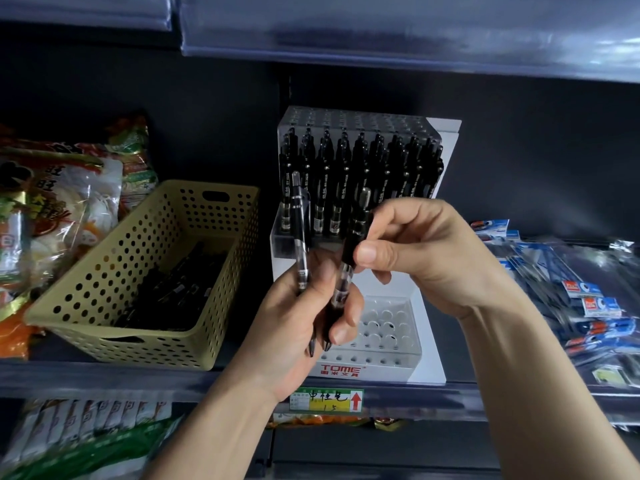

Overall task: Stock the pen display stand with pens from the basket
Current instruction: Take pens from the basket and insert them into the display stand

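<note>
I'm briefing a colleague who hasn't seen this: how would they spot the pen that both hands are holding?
Find the white display stand mid-shelf, right of the yellow basket. In front of it the left hand grips two black pens. It is the right-hand pen, whose upper barrel the right hand pinches.

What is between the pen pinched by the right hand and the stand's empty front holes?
Only the left hand, which grips that pen low and covers the left part of the front holes. Nothing else visible.

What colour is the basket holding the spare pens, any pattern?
Pale yellow plastic basket, perforated all over with round holes. It shows in the head view, the only one.
</note>
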`<state>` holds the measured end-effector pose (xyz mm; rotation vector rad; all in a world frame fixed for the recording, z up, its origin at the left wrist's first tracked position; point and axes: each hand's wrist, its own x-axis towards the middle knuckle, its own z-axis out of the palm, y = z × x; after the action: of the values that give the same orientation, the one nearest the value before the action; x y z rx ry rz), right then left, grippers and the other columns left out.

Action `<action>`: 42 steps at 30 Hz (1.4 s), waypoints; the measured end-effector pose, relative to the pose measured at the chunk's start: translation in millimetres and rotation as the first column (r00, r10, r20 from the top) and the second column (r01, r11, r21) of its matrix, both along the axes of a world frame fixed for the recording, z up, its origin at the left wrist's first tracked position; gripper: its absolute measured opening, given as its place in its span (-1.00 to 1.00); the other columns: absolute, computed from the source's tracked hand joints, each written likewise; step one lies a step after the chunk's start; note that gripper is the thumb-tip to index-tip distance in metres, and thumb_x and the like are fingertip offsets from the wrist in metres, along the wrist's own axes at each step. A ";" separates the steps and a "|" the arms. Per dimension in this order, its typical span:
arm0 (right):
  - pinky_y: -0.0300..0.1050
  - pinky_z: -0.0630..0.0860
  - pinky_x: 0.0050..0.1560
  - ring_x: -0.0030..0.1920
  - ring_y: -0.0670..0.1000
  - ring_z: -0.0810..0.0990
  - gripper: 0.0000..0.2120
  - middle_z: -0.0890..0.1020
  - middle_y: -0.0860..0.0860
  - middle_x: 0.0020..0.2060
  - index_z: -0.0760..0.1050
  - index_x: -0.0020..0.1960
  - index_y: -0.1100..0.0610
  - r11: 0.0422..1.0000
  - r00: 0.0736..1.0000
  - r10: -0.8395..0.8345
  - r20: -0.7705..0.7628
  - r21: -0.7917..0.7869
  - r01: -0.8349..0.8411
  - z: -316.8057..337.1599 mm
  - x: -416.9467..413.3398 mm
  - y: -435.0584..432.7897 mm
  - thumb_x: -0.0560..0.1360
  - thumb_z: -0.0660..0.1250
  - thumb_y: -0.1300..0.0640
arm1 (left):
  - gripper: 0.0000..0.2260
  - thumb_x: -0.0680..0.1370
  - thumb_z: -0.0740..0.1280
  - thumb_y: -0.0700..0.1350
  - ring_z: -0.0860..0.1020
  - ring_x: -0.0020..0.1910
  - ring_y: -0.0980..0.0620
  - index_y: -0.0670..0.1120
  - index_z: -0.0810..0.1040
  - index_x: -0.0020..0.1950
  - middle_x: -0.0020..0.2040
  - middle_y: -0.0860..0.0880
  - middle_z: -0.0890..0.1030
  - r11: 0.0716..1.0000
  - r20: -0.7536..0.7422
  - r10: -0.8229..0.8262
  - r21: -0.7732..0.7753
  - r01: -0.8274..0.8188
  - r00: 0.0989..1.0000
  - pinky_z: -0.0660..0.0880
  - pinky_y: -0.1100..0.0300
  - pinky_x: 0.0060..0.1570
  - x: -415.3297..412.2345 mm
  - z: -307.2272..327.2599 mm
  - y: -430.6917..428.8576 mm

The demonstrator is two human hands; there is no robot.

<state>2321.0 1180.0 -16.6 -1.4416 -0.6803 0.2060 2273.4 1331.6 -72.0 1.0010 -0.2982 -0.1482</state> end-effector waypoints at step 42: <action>-0.15 0.50 -0.26 -0.37 0.00 0.59 -0.83 0.56 -0.16 -0.44 0.54 -0.28 0.05 0.372 0.381 -0.735 0.561 -0.136 0.918 -7.7 18.8 -17.3 0.40 0.47 0.02 | -0.70 0.52 0.19 0.11 0.26 -0.49 0.08 -0.04 0.60 0.03 -0.41 0.02 0.41 0.910 0.011 0.372 0.192 -0.367 0.928 0.19 0.23 -0.50 5.2 -7.6 -1.8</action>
<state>2339.8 1162.7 -24.3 -2.1417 -0.0916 -0.8910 2278.6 1329.9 -79.5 1.2279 -0.0659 0.1587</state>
